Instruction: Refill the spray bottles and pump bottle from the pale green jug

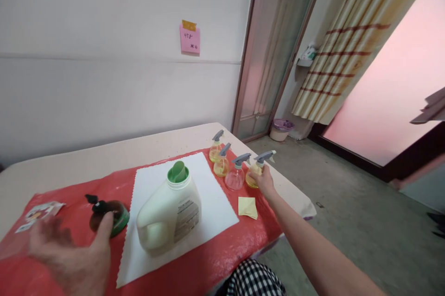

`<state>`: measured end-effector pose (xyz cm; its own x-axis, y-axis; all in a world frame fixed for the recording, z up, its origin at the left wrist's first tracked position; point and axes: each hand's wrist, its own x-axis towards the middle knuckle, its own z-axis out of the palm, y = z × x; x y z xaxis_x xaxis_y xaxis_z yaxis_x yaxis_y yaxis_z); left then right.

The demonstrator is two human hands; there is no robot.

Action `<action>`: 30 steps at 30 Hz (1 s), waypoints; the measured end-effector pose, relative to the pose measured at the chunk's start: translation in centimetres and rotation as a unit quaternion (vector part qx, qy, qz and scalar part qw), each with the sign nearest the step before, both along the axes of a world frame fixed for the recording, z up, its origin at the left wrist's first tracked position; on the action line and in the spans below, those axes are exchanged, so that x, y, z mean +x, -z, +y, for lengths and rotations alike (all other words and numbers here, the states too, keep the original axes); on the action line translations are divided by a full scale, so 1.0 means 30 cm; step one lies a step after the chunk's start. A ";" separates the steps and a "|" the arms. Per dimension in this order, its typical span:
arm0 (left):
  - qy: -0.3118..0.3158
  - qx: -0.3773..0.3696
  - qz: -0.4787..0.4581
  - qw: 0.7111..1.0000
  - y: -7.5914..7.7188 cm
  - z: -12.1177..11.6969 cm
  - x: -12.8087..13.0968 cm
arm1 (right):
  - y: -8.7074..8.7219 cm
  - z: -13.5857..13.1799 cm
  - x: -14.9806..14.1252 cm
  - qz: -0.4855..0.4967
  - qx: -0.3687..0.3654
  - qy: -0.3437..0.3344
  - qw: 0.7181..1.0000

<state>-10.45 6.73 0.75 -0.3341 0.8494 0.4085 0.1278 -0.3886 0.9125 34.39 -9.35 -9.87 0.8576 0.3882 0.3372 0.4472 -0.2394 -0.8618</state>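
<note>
My right hand (264,184) is wrapped around a clear spray bottle (253,176) with a grey trigger head and yellow liquid, at the right end of a group of spray bottles. Beside it stands a clear spray bottle with little or no coloured liquid (235,179). My left hand (74,254), slightly blurred, has its fingers spread in front of a dark brown pump bottle (110,212) with a black pump head and green label. Its thumb overlaps the bottle in view; whether they touch I cannot tell. Between my hands, a large pale jug (163,217) with an open neck and green spout stands upright.
A white sheet (215,222) lies under the jug, over a red cover (156,282) on the table (146,145). Two more yellow-filled spray bottles (221,165) stand behind. Yellow sticky notes (247,207) and a small packet (40,215) lie on the cover.
</note>
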 end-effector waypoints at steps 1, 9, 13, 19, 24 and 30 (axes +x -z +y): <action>0.003 0.067 0.014 0.998 -0.004 -0.030 0.017 | -0.005 0.001 0.001 0.024 -0.008 0.008 1.000; 0.156 0.174 0.095 0.968 0.060 -0.248 0.118 | -0.186 -0.171 -0.146 0.068 0.007 0.007 0.998; 0.247 0.233 0.176 0.924 0.101 -0.399 0.196 | -0.364 -0.268 -0.397 0.078 0.033 -0.077 0.993; 0.254 0.217 0.084 0.939 0.080 -0.561 0.305 | -0.586 -0.257 -0.845 0.169 0.073 -0.222 0.958; 0.207 0.148 0.036 0.966 0.048 -0.486 0.246 | -0.646 -0.180 -0.967 0.196 0.170 -0.293 0.920; 0.285 0.015 -0.091 0.954 0.029 -0.457 0.189 | -0.684 -0.062 -0.926 0.138 0.200 -0.301 0.922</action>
